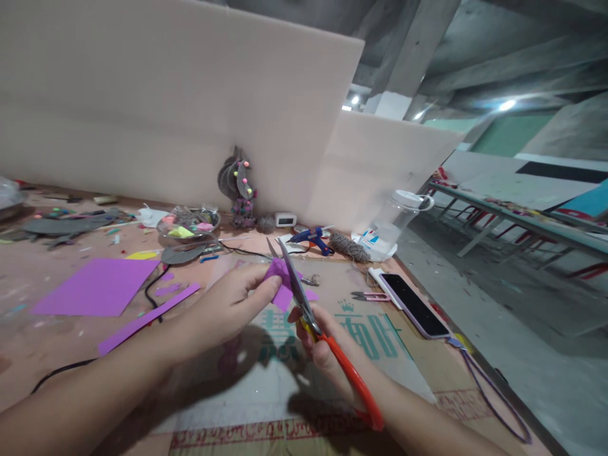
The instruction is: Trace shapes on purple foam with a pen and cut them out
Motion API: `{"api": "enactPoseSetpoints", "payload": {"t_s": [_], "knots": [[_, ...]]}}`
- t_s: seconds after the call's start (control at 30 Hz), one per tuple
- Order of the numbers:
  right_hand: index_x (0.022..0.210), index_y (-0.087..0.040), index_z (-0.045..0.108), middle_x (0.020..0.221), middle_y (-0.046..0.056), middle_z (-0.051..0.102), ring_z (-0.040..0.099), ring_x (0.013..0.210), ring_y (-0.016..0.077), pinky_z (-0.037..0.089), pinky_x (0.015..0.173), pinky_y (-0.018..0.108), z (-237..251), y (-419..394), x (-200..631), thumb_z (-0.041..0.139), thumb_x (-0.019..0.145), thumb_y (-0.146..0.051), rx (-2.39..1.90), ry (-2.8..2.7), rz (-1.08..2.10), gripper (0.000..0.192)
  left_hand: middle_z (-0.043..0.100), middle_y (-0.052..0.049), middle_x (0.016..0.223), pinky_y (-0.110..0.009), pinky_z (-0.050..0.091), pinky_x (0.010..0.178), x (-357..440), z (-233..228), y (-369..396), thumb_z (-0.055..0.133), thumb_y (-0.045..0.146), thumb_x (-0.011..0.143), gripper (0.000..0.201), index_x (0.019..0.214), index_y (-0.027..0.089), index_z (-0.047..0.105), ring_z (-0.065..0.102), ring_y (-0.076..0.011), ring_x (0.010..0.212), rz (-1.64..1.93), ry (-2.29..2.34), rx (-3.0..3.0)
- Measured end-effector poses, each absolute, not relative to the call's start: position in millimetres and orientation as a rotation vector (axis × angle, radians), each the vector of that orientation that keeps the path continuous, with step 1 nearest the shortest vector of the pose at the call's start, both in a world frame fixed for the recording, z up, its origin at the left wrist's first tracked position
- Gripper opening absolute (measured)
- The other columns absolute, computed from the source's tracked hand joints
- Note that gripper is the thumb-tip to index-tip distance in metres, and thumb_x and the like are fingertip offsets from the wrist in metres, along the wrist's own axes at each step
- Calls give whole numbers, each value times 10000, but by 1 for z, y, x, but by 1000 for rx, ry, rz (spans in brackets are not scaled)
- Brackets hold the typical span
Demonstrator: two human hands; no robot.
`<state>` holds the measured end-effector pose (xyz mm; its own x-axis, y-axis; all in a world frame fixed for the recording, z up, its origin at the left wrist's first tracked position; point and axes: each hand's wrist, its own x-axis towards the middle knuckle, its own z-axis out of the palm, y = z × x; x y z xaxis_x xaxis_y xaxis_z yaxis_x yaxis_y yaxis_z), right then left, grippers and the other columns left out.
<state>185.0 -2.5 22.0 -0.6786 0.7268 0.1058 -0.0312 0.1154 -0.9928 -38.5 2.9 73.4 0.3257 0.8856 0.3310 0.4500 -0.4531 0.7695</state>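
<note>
Purple foam scrap [284,283], small and crumpled-looking with ragged cut edges, sits pinched at the fingertips of the left hand [223,310], thumb and forefinger closed tight on its left end. Just right of that pinch, the scissors [308,316] cross the scrap with their grey blades parted in a narrow V, one blade in front of the foam; whether metal is biting into it is hard to tell from this angle. The right hand [327,348] is closed around the orange-red handle loops below and to the right of the pinch, fingers curled through them.

Beneath both hands lies a flattened cardboard sheet [285,380] printed with large teal characters, partly hidden by the wrists and not readable here, plus a red printed strip near the close edge, also illegible. Out to the left of the pinch lie a purple foam square [95,288] and a long purple strip [147,318]. To the right rests a dark-screened phone [414,305].
</note>
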Motion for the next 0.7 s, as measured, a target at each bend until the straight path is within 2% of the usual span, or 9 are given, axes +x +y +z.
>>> {"api": "enactPoseSetpoints", "payload": {"t_s": [0.2,0.47,0.7], "knots": [[1148,-240,507,779,-30,371,289,633,114,245,539,250,24,-3,183,538,833,-716,-685,-1806,1615,572,492,23,710,-248,386,594,-46,75,6,362,464,984,398,765,192,552,494,-137,679,937,1216,2064],[1113,-230,502,797,-21,386,298,633,118,255,541,252,26,-5,181,547,811,-737,-727,-1818,1604,592,483,28,650,-244,371,559,-46,87,5,379,395,952,351,683,199,490,474,-133,618,911,1216,2104],[1076,-232,512,840,-4,416,338,659,130,300,556,256,26,-2,183,567,805,-725,-747,-1875,1552,565,491,30,653,-242,373,578,-55,93,7,405,361,937,316,711,193,549,475,-131,621,852,1201,2183]]}}
